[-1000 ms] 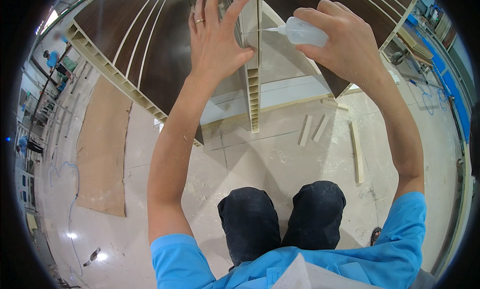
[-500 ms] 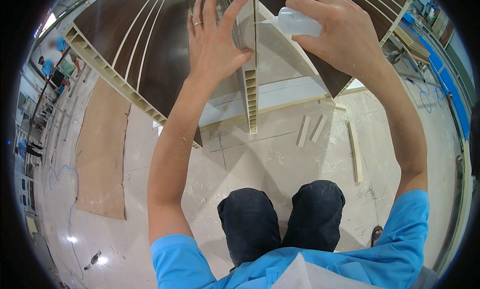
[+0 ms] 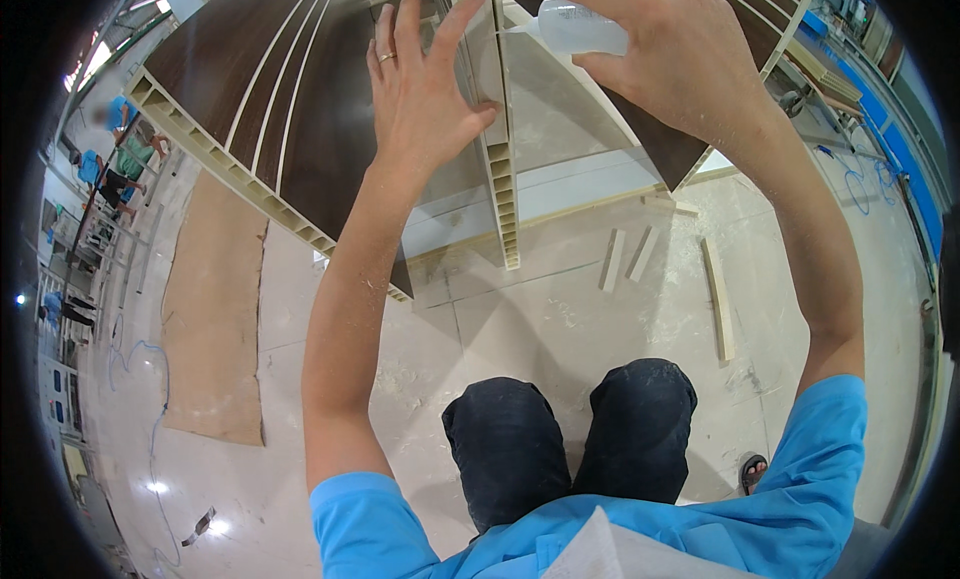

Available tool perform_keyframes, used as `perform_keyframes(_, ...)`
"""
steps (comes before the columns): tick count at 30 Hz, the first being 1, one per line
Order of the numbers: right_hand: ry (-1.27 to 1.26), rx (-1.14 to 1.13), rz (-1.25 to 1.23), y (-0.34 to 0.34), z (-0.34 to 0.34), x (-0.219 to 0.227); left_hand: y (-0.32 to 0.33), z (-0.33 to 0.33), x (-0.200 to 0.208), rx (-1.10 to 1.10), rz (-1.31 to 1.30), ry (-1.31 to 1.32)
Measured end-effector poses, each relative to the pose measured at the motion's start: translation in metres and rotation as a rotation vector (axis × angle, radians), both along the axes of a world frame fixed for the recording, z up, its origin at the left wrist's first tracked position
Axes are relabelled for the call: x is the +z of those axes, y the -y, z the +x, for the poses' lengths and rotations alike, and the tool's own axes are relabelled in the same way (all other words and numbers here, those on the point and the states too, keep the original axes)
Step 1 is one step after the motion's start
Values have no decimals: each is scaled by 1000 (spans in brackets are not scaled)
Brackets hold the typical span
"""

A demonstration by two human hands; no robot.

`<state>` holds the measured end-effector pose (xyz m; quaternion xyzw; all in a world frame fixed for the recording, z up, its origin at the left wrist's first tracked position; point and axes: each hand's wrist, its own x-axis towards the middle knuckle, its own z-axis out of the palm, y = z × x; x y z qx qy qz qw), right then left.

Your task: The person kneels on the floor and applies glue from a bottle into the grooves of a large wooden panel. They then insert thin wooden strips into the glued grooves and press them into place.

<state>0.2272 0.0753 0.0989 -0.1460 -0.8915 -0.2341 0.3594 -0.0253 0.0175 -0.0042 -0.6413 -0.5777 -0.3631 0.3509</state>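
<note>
Faint marks on the wall of the squeeze bottle are too small to read. The bottle, translucent and whitish, lies nearly level in the right hand, whose thumb and fingers close around its body; the palm hides its rear, and its contents cannot be made out. Its slender nozzle points left to the right edge of an upright hollow-core panel; whether the tip touches cannot be told. The left hand is spread wide at the panel's left side, a ring on one finger, the thumb over the top edge. Open cells line the panel's near end. To the left, a dark panel bears three pale curved stripes and shows a cellular edge; the left forearm crosses in front of its near corner. To the right, a second dark panel, likewise striped, is partly covered by the right hand and forearm. On the floor, right of the hollow-core panel's near end, lie several pale wooden strips among scattered shavings. A brown sheet lies beyond the left dark panel's near edge, and co-workers occupy the far left.
</note>
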Motion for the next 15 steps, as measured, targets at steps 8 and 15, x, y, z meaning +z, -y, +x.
perform_keyframes(8,-22,3,44,2,2,5,-3,-3,-2,0,16,-20)
perform_keyframes(15,-50,40,44,2,3,7,-3,-6,-2,-4,33,-38)
